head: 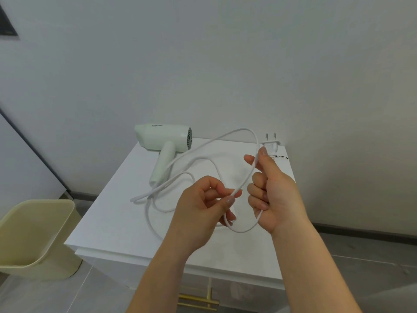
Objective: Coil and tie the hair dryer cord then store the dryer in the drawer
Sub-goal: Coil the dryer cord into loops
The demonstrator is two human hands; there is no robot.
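A pale green hair dryer [165,143] lies on its side at the back of the white cabinet top [108,213], handle pointing toward me. Its white cord [203,157] runs in loose loops over the top and up into both hands. My right hand [273,193] grips the cord near the white two-pin plug [270,144], which sticks up above my thumb. My left hand [203,206] pinches a bend of the cord between thumb and fingers, just left of the right hand. A loop hangs below and between the two hands.
A cream plastic bin [33,238] stands on the floor left of the cabinet. A gold drawer handle [198,300] shows on the cabinet front below my arms. A thin black tie [281,157] lies near the back right edge. The grey wall is close behind.
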